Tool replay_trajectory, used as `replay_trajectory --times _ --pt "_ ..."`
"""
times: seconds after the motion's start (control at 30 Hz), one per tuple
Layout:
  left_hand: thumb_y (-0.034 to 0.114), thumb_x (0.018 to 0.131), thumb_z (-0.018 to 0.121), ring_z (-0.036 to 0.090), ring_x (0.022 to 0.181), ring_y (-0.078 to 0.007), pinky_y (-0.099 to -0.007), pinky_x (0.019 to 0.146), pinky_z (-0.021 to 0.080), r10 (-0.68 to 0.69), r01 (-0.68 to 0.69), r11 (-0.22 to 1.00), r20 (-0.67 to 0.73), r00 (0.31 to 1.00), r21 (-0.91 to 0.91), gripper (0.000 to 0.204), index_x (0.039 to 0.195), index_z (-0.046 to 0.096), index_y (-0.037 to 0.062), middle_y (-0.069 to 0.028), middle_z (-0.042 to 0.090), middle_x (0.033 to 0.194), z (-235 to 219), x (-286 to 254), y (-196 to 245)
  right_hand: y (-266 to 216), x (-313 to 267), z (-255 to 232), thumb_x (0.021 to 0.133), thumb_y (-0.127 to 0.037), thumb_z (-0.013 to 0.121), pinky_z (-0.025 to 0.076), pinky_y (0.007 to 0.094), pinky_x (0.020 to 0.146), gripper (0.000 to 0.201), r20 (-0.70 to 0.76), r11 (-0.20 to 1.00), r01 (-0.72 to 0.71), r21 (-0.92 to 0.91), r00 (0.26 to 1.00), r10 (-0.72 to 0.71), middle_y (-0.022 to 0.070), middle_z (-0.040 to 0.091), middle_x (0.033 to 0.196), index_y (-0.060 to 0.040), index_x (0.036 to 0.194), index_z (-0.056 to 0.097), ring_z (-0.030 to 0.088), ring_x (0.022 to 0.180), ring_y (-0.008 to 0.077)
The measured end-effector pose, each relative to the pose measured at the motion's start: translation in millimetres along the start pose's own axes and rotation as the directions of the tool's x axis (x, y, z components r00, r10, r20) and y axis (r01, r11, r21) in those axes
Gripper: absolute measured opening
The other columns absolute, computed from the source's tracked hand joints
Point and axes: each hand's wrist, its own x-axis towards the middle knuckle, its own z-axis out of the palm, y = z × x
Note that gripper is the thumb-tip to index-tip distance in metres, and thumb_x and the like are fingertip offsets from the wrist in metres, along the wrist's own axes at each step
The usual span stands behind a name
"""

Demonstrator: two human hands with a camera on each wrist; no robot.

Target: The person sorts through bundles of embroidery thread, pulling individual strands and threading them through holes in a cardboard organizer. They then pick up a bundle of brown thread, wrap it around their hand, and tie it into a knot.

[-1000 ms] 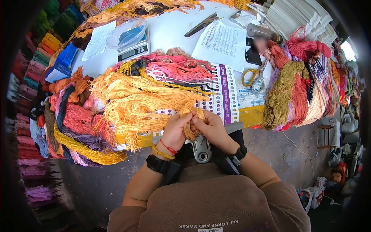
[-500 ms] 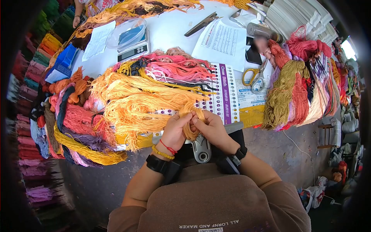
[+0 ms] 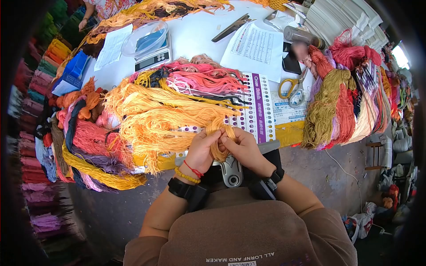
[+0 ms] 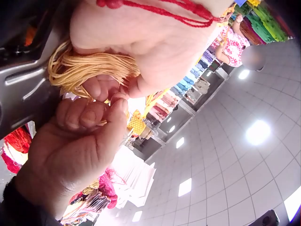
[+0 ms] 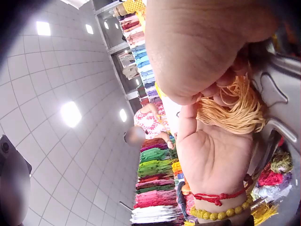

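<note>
Pinching the skein (image 3: 218,152) at the worktop's (image 3: 193,37) near edge, the left hand (image 3: 200,148) and right hand (image 3: 245,149) nearly meet at the thumbs. The left wrist view shows the right hand's curled fingers, hidden in the head view; only the head view shows the scissors (image 3: 291,92), beyond the right hand. Between the palms, the skein's strands extend past both thumbs.

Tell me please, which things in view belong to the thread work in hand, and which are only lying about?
In the work:
orange skein, held by left hand and right hand
probably the orange thread pile and holed card

Seemingly just lying about:
scissors
digital scale
blue box
printed sheet
</note>
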Motion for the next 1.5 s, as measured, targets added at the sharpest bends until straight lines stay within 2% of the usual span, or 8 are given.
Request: replay_trajectory --times 0.57,0.63,0.77,0.83,1.37,1.5 --pt "0.010 0.087 0.050 0.055 0.080 -0.0105 -0.0228 0.065 0.045 0.028 -0.028 1.000 -0.011 1.000 -0.004 0.020 0.105 0.053 0.0017 -0.0039 0.057 0.094 3.3 -0.9 0.0 -1.7 -1.3 1.1 0.087 -0.016 0.053 0.042 0.0205 0.057 0.017 0.007 0.999 0.034 -0.021 0.999 -0.034 -0.0007 0.056 0.071 -0.0005 0.094 0.055 0.050 0.064 0.0040" --pt "0.008 0.087 0.048 0.058 0.085 -0.0144 -0.0264 0.071 0.047 0.017 -0.017 1.000 0.020 1.000 -0.014 0.022 0.108 0.050 0.0014 -0.0060 0.058 0.097 -0.1 -0.2 -0.6 -0.1 -1.2 1.3 0.086 -0.015 0.053 0.042 0.0204 0.057 0.017 -0.001 0.999 0.032 -0.013 0.999 -0.032 -0.0006 0.056 0.071 -0.0004 0.094 0.055 0.050 0.064 0.0039" --pt "0.008 0.087 0.047 0.058 0.085 -0.0143 -0.0266 0.072 0.047 0.017 -0.016 1.000 0.012 1.000 -0.011 0.022 0.108 0.050 0.0015 -0.0058 0.058 0.097 1.1 -0.2 -0.8 3.2 -0.7 0.8 0.086 -0.015 0.054 0.042 0.0206 0.057 0.017 0.003 1.000 0.024 0.007 1.000 -0.025 -0.0003 0.057 0.072 -0.0001 0.094 0.055 0.050 0.064 0.0042" --pt "0.010 0.087 0.050 0.055 0.079 -0.0097 -0.0219 0.065 0.045 0.024 -0.024 1.000 -0.005 1.000 -0.011 0.020 0.105 0.053 0.0019 -0.0030 0.057 0.093 3.6 -0.7 -0.4 5.6 0.2 0.4 0.086 -0.015 0.054 0.042 0.0208 0.057 0.017 0.004 0.998 0.058 -0.004 0.998 -0.058 0.0002 0.057 0.072 0.0001 0.094 0.055 0.050 0.065 0.0046" --pt "0.013 0.088 0.049 0.054 0.074 -0.0093 -0.0216 0.062 0.043 0.000 0.000 1.000 -0.006 1.000 -0.017 0.018 0.102 0.053 0.0024 -0.0024 0.057 0.089 5.1 -2.2 1.2 2.8 0.0 -2.2 0.086 -0.015 0.053 0.042 0.0209 0.057 0.015 0.037 1.000 0.022 0.011 0.999 -0.022 -0.0002 0.056 0.071 -0.0011 0.093 0.055 0.050 0.063 0.0045" --pt "0.015 0.089 0.049 0.054 0.071 -0.0091 -0.0213 0.061 0.043 -0.026 0.026 1.000 0.035 0.999 0.003 0.018 0.100 0.054 0.0020 -0.0021 0.057 0.085 11.5 -4.5 7.6 1.3 -0.9 -2.4 0.086 -0.014 0.053 0.042 0.0212 0.057 0.014 0.044 1.000 0.008 -0.010 0.999 -0.008 0.0000 0.056 0.070 -0.0010 0.092 0.055 0.050 0.063 0.0052"
